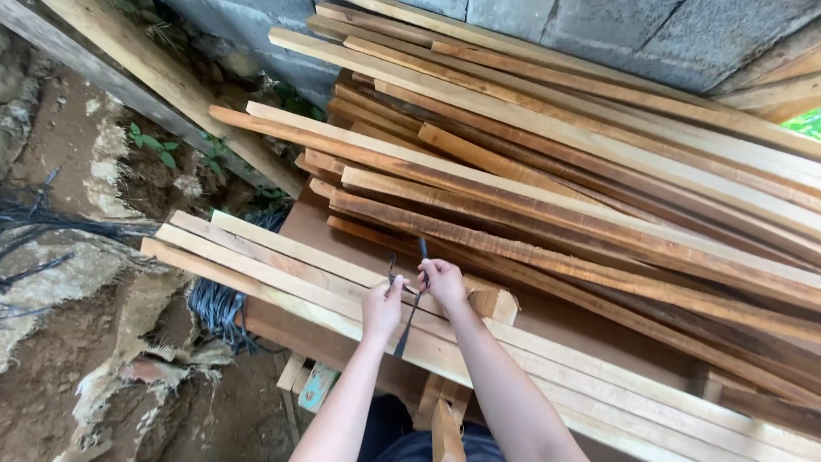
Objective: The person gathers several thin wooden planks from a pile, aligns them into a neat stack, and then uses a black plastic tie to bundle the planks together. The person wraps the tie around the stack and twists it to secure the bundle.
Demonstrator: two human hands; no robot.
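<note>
My left hand [381,306] and my right hand [443,282] are close together above a small bundle of pale wooden slats [282,261] that lies across a brown board. Both hands pinch a thin dark strap [410,316]. One end of the strap sticks up past my right fingers. The other end hangs down between my wrists. The strap appears to run around the slat bundle, though the part under the slats is hidden.
A large heap of long reddish and pale planks [581,180] leans behind the bundle, against a grey block wall [599,26]. A coil of dark straps [218,312] sits below the bundle's left end. Bare earth and rubble [77,342] fill the left side.
</note>
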